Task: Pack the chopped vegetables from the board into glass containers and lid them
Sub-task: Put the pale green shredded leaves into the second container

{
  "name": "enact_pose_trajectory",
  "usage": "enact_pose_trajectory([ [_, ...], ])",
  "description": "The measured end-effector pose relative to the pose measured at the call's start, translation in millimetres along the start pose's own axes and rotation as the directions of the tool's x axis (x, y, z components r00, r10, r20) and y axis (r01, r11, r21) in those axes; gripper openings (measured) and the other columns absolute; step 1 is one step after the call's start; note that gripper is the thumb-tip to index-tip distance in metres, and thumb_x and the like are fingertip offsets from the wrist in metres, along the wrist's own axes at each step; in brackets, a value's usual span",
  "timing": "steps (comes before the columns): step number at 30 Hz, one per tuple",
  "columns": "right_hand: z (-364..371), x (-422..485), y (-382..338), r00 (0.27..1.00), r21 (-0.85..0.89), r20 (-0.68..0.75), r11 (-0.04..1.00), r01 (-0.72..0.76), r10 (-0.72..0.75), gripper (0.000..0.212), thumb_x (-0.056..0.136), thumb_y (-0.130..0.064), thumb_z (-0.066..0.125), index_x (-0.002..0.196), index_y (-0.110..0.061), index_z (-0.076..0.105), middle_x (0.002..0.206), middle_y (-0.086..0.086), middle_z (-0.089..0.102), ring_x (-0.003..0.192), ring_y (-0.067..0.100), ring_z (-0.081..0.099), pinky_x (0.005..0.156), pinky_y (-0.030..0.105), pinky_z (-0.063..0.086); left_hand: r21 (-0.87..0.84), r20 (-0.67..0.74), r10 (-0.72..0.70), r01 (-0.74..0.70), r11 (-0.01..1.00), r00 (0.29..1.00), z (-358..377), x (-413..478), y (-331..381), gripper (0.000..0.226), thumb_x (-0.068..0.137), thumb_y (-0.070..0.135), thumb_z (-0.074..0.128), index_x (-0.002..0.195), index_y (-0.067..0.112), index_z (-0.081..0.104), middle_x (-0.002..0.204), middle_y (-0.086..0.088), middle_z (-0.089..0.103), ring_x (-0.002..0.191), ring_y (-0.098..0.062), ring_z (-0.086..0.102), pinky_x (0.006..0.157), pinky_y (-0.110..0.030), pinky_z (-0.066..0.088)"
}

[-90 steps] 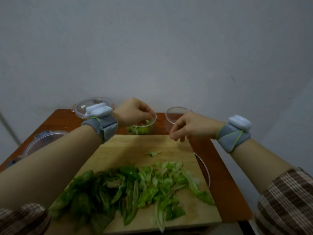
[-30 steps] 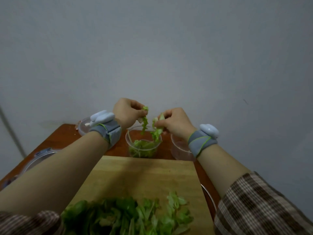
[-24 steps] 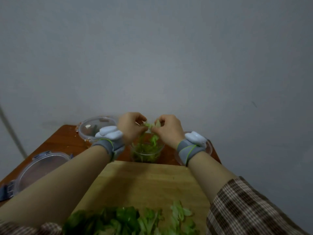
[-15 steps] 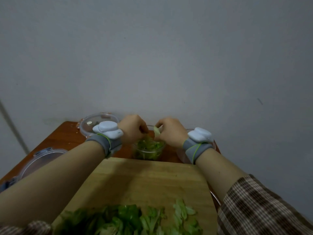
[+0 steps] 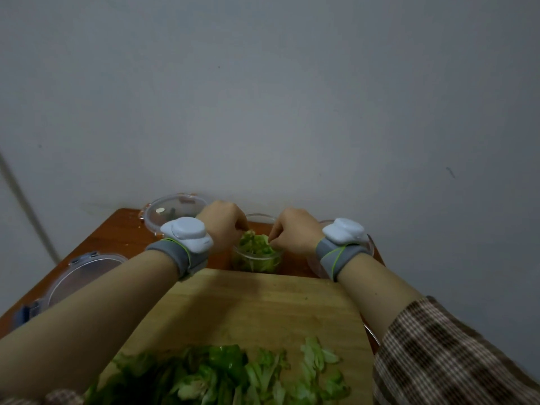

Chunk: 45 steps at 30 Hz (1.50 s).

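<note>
Head view. Left grip [image 5: 225,229] and right grip [image 5: 295,230] low over the round glass container [image 5: 257,260], just past the far edge of the cutting board [image 5: 263,302]. Fingers of both curled, fingertips down among the greens already inside. Cannot tell whether either pinches a leaf or only tamps the heap: knuckles in the way. Container looking close to full. A big loose heap of chopped greens [image 5: 228,375] at the near end of the board, well apart from the container.

Handling, as a judgement: leaves light, limp, probably damp and clingy. Best scooped from under the heap in loose handfuls, not squeezed. Glass heavier, slick and breakable, so better held round the wall than by the rim.

Around: a second glass container [image 5: 315,266] just right of the first, half hidden behind the right wristband [image 5: 336,254]. A clear round lid [image 5: 172,210] with orange clips far left on the desk [image 5: 122,232]. Another clear lid [image 5: 84,273] with grey clips nearer left, beside the left forearm, likely awkward to reach. A thin metal rim [image 5: 372,336] at the board's right edge, too little showing to name.
</note>
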State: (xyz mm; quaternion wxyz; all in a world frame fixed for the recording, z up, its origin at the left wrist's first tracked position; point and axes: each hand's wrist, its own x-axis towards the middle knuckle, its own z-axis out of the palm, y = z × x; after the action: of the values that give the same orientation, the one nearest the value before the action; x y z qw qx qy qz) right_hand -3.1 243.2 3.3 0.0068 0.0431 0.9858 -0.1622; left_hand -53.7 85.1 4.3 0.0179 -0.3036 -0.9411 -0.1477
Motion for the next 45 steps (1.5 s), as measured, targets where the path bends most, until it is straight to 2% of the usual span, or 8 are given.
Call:
enact_pose_trajectory([
  [7,-11,-6,1,0.998,0.014,0.043,0.999,0.036,-0.036,0.029,0.084,-0.01,0.055,0.104,-0.019,0.075,0.111,0.001,0.072,0.104,0.019,0.064,0.081,0.018,0.044,0.117,0.149,0.005,-0.022,0.993,0.989,11,6,2,0.032,0.093,0.027,0.048,0.118,0.034,0.065,0.122,-0.002,0.064,0.123,-0.027,0.037,0.1,-0.036,0.038],
  [13,-21,-21,14,0.993,0.195,-0.121,0.981,0.023,0.001,0.02,0.08,-0.011,0.066,0.095,-0.016,0.077,0.091,0.005,0.075,0.08,0.008,0.06,0.07,0.017,0.04,-0.133,-0.026,-0.048,0.044,0.99,0.998,-6,-7,5,0.033,0.091,0.01,0.048,0.113,0.022,0.069,0.116,-0.009,0.067,0.11,-0.026,0.058,0.094,-0.034,0.048],
  [19,-29,-64,22,0.999,0.358,-0.019,0.932,0.052,-0.049,0.014,0.078,-0.015,0.073,0.092,-0.014,0.076,0.083,0.001,0.074,0.08,0.014,0.067,0.078,0.03,0.055,-0.173,-0.094,0.06,-0.076,0.982,0.994,-14,-37,26,0.028,0.088,0.008,0.053,0.105,0.018,0.073,0.102,-0.006,0.073,0.091,-0.022,0.067,0.086,-0.029,0.052],
  [22,-26,-97,27,0.987,0.308,0.146,0.951,0.015,-0.062,0.017,0.077,-0.018,0.076,0.094,-0.016,0.075,0.073,-0.002,0.069,0.062,0.007,0.061,0.056,0.02,0.05,-0.137,0.031,0.208,-0.202,0.97,0.978,-4,-61,43,0.023,0.089,0.014,0.057,0.103,0.02,0.074,0.102,0.001,0.072,0.081,-0.009,0.061,0.078,-0.021,0.046],
  [28,-12,-148,40,0.921,0.277,0.382,0.96,-0.036,-0.076,0.048,0.072,-0.019,0.081,0.116,-0.022,0.063,0.112,0.0,0.065,0.078,0.011,0.062,0.062,0.022,0.053,-0.117,0.335,0.281,-0.257,0.959,0.899,10,-91,66,0.024,0.091,0.025,0.057,0.111,0.019,0.07,0.112,0.005,0.069,0.085,-0.003,0.056,0.079,-0.017,0.043],
  [34,-4,-169,31,0.898,0.182,0.428,0.983,0.02,-0.097,0.076,0.071,-0.025,0.081,0.137,-0.03,0.044,0.09,-0.02,0.044,0.075,-0.001,0.045,0.065,0.017,0.042,-0.086,0.512,0.247,-0.237,0.968,0.823,4,-114,85,0.047,0.084,0.051,0.061,0.12,0.022,0.062,0.113,0.006,0.065,0.094,-0.01,0.059,0.082,-0.021,0.046],
  [38,6,-170,28,0.939,0.127,0.328,0.99,0.059,-0.098,0.061,0.07,-0.03,0.082,0.125,-0.03,0.056,0.115,-0.008,0.047,0.105,0.013,0.051,0.092,0.031,0.048,0.038,0.592,0.157,-0.222,0.974,0.79,6,-121,89,0.067,0.073,0.061,0.066,0.125,0.02,0.055,0.118,0.004,0.06,0.096,-0.012,0.054,0.081,-0.023,0.042],
  [45,16,-177,33,0.963,0.2,0.236,0.976,0.084,-0.132,0.031,0.073,-0.026,0.08,0.101,-0.018,0.07,0.078,-0.013,0.06,0.064,0.001,0.053,0.059,0.014,0.041,-0.002,0.557,0.189,-0.227,0.974,0.809,12,-120,91,0.044,0.078,0.041,0.073,0.111,0.013,0.068,0.095,0.003,0.065,0.082,-0.012,0.056,0.074,-0.023,0.046],
])
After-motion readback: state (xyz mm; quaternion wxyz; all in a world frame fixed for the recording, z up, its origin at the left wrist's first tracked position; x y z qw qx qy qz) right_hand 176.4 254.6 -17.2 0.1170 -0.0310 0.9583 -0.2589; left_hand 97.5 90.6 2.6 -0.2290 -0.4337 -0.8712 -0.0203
